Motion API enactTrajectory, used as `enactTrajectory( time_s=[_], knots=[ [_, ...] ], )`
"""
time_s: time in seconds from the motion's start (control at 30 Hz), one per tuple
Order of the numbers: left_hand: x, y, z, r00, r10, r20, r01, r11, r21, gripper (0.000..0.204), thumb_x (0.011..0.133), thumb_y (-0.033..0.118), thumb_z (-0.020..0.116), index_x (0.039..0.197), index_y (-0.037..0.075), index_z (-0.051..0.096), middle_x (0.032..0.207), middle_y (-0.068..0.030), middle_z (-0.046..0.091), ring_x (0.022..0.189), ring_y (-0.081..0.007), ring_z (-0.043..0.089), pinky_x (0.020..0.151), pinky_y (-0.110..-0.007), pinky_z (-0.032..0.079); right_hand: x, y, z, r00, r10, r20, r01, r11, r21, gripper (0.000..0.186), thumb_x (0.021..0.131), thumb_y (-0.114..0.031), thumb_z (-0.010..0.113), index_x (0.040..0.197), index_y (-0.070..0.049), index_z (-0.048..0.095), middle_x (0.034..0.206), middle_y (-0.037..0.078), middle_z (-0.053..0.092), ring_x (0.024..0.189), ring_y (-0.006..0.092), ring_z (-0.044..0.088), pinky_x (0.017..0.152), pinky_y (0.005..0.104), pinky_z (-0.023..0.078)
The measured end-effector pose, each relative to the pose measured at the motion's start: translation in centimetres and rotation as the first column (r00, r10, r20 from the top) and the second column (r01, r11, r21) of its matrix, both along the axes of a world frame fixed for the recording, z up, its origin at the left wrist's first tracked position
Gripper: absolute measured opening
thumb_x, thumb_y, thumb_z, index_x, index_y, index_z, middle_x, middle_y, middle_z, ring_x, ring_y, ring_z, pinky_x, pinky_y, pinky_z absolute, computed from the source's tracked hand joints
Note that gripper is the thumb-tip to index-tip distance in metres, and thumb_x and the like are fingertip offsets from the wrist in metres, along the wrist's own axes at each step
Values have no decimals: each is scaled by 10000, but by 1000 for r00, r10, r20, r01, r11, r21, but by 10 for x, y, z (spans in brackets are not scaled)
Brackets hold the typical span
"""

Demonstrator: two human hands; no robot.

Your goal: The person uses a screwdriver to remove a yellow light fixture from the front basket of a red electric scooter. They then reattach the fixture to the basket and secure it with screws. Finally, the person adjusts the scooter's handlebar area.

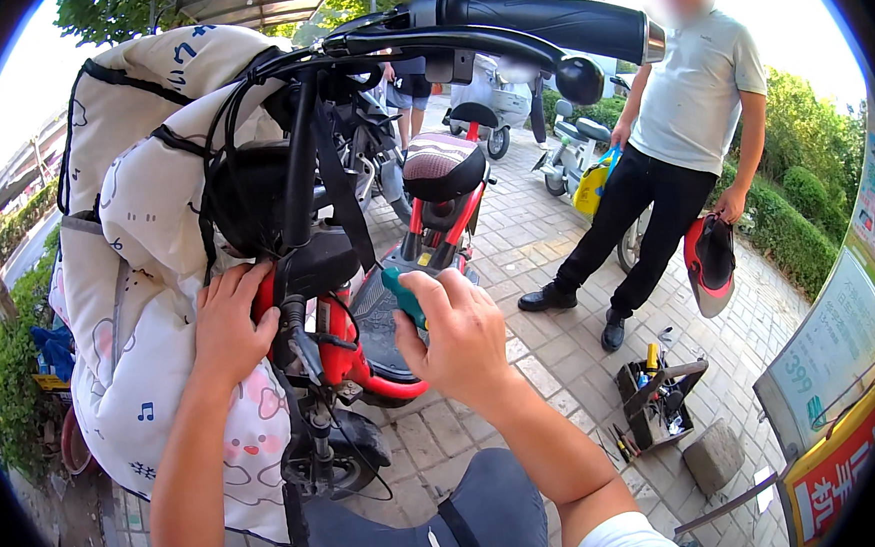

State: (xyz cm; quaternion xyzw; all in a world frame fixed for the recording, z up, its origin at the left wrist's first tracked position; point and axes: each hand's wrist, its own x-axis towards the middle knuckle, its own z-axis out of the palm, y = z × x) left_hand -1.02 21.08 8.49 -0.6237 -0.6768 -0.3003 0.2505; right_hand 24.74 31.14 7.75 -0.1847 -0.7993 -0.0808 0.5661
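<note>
A red-and-black electric scooter [347, 344] stands before me, its handlebar grip [552, 16] crossing the top of the view. My left hand [235, 321] is at the steering column, thumb and fingers around the edge of a red front panel [263, 296]. A cream windshield cover [172, 280] with cartoon prints hangs beside that hand. My right hand [456, 332] is closed on a green-handled screwdriver [405, 298], held above the scooter's footboard [385, 322]. Its tip is hard to make out. Black cables [220, 156] loop down near the column.
A person [693, 107] stands at the right holding a red-and-grey cap [713, 265] and a yellow bag [592, 186]. An open tool box [661, 400] and a stone block [714, 455] sit on the paving. A sign board [829, 360] borders the right; parked scooters [492, 95] stand behind.
</note>
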Motion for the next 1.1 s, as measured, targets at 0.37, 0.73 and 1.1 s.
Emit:
enactTrajectory(
  time_s=[0.37,0.73,1.1],
  knots=[
    [-4,0,-3,999,8,-32,-7,1000,10,571,751,166,685,1300,98,545,1231,-114,552,1139,-322,505,994,-430,364,-1,-8,-1,999,17,43,-11,991,-132,301,853,-168,677,1110,-46,577,816,120,648,668,301,652,549,370,490],
    [-3,-2,-2,1000,6,-19,-6,1000,4,585,746,169,695,1306,103,540,1227,-108,554,1145,-314,506,997,-431,362,-7,-5,-8,987,128,-98,-144,974,-177,302,827,-91,676,1110,-25,592,1086,176,602,798,333,652,668,408,536],
    [-4,0,-5,1000,4,-24,-4,1000,11,594,744,168,700,1312,102,537,1232,-117,552,1155,-322,504,1011,-431,358,-8,-1,-1,989,139,-47,-135,988,78,282,803,-50,678,1077,-40,614,1107,136,598,809,323,649,607,376,527]
  ],
)
